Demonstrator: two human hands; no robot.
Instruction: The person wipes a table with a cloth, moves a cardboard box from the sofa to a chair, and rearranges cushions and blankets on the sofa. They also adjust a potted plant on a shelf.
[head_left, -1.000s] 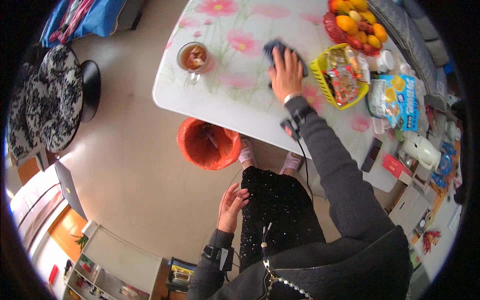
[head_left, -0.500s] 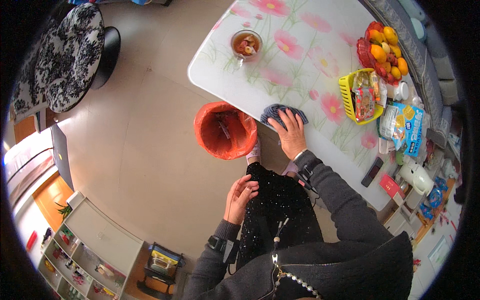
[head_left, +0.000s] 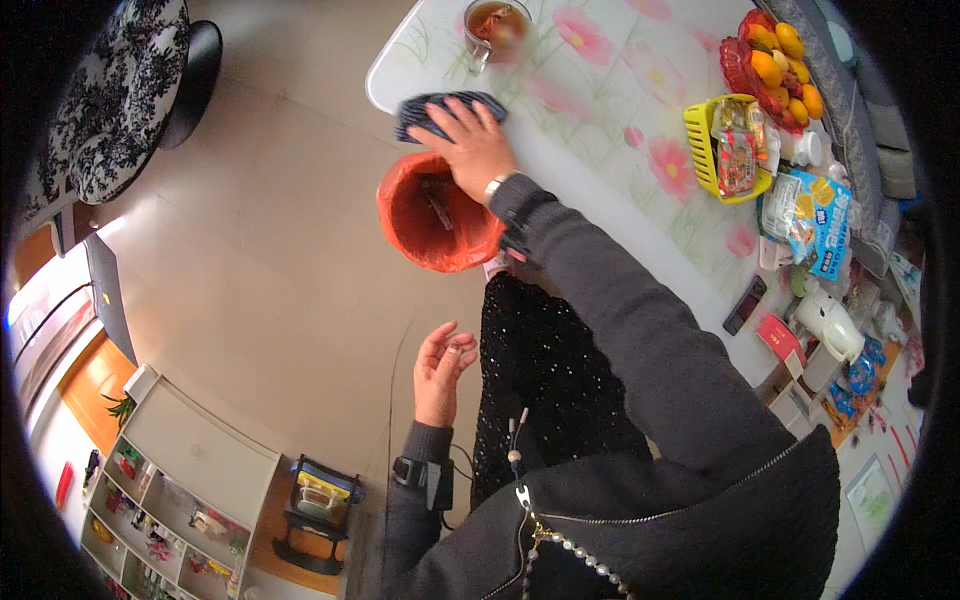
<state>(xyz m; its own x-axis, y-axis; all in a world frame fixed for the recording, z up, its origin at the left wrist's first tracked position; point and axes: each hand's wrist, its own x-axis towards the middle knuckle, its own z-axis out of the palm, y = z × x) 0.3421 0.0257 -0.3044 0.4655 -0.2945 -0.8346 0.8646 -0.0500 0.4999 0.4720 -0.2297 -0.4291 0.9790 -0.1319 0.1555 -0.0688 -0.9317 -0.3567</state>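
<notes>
My right hand [head_left: 468,146] lies over a dark blue-grey striped cloth [head_left: 428,108] at the white flowered table's [head_left: 560,150] near left edge. Its fingers press on the cloth, part of which sticks out past the edge. Just below that hand, on the floor, stands a bin [head_left: 400,212] lined with a red-orange bag, with some litter inside. My left hand [head_left: 437,375] hangs in the air over the floor, fingers loosely bent and apart, holding nothing. A glass mug [head_left: 497,25] of brown drink stands on the table beyond the cloth.
Along the table's right side are a red fruit dish [head_left: 742,66] of orange fruit, a yellow basket [head_left: 702,150] of packets, a blue snack bag [head_left: 825,225], a phone [head_left: 744,305] and a white kettle [head_left: 830,325]. A black-and-white patterned seat [head_left: 115,100] is far left, shelves [head_left: 190,480] lower left.
My right hand has slid the cloth left and away along the table edge, toward the corner. My left hand has shifted slightly left and up, still empty.
</notes>
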